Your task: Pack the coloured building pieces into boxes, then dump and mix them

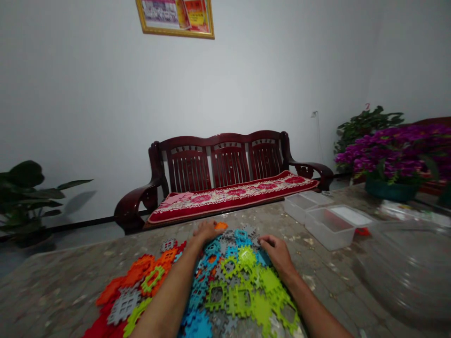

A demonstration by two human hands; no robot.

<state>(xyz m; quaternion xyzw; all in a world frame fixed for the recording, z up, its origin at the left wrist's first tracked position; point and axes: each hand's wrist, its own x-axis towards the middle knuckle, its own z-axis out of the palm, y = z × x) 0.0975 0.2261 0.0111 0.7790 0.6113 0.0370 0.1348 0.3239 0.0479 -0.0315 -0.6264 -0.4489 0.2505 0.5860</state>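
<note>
Interlocking plastic building pieces with toothed edges lie in a heap on the table. At the heap's far edge, my left hand is closed with thumb and fingers about an orange building piece. My right hand is at the far right side, its fingers curled together beside a grey building piece; whatever they pinch is too small to make out. Between my forearms spread lime-green pieces and blue pieces. Left of my left forearm are orange pieces, red ones and a grey lattice piece.
Clear plastic boxes stand at the right, with a large transparent lid or container nearer me. Purple flowers in a green pot are behind them. A wooden bench with a red cover stands beyond the table.
</note>
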